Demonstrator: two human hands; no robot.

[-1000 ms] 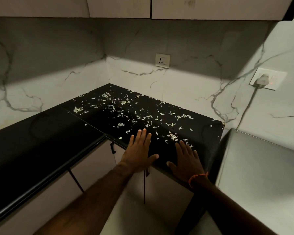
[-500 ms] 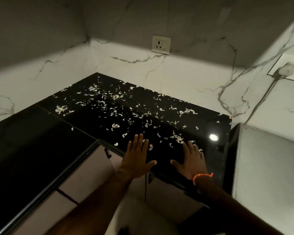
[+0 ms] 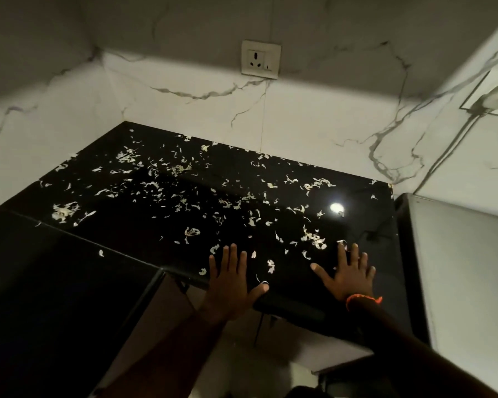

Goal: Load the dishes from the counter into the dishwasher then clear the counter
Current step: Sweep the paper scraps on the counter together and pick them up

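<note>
A glossy black counter (image 3: 161, 237) fills the corner, strewn with several small white peel scraps (image 3: 314, 238). My left hand (image 3: 233, 280) lies flat on the counter's front edge, fingers straight and spread, thumb out to the right. My right hand (image 3: 347, 272) lies flat beside it to the right, fingers spread, with an orange band at the wrist. Neither hand holds anything. No dishes are in view.
White marbled walls back the counter, with a wall socket (image 3: 260, 59) at the rear and a plugged socket (image 3: 492, 99) with a cord at right. A grey appliance top (image 3: 466, 268) adjoins the counter's right end. Cabinet doors (image 3: 167, 305) lie below the front edge.
The view has tilted down and closer to the counter. Both hands stay flat at the front edge, and the right hand has slid a little further right from the left.
</note>
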